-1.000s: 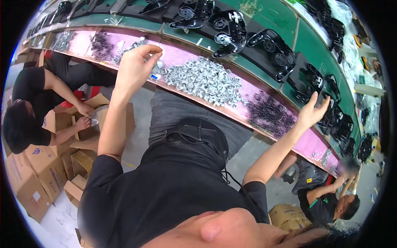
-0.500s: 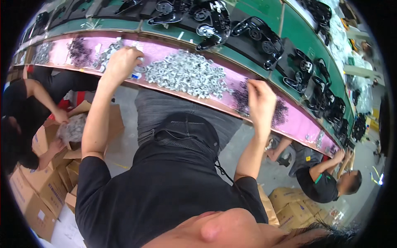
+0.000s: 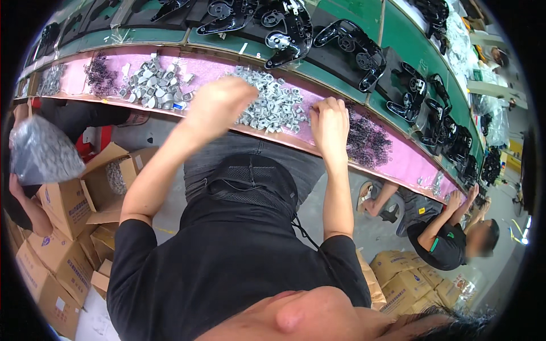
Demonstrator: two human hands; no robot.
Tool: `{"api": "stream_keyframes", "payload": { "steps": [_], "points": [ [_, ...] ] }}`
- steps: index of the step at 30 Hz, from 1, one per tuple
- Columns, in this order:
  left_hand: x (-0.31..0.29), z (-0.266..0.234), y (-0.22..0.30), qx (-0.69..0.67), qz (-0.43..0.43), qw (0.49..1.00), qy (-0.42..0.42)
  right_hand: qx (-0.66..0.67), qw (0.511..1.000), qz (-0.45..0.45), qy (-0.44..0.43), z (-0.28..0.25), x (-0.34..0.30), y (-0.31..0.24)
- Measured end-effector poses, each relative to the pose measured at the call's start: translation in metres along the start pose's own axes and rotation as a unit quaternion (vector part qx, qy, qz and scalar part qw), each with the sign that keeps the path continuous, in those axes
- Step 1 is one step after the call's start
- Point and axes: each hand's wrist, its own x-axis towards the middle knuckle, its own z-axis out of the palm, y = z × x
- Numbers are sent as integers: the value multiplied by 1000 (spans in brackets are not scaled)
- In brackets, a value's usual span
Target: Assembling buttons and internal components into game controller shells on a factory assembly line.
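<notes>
My left hand (image 3: 220, 108), smeared by motion, hovers over the left side of a heap of small light-grey plastic parts (image 3: 274, 107); I cannot make out its fingers or anything in them. At the heap's right edge is my right hand (image 3: 330, 126), its fingers pinched together over the pink-lined ledge (image 3: 412, 160). Whatever they hold is hidden or too small to name. To the right of this hand lies a pile of tiny black ring-like pieces (image 3: 368, 143). Larger grey caps (image 3: 151, 85) are heaped left of my left hand.
Beyond the ledge, glossy black curved housings (image 3: 348, 48) rest on dark foam along a green surface (image 3: 335, 12). At left, a co-worker handles a clear plastic bag (image 3: 45, 152) beside open cartons (image 3: 105, 182). Another person (image 3: 446, 241) works at far right.
My left hand has moved right, from the grey caps to the light-grey heap. My right hand has shifted left off the black pieces. The co-worker's bag is now up out of the carton.
</notes>
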Motion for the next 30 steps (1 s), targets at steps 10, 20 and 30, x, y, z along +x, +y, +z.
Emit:
{"api": "stream_keyframes", "payload": {
  "steps": [10,20,30],
  "points": [
    [55,109,24,107,117,979,-125,406,875,250,82,3,-11,7],
    [57,107,21,71,79,989,-106,606,736,279,115,-15,-21,5],
    [61,111,32,131,103,973,-161,674,674,272,135,-11,-26,7]
  ]
}}
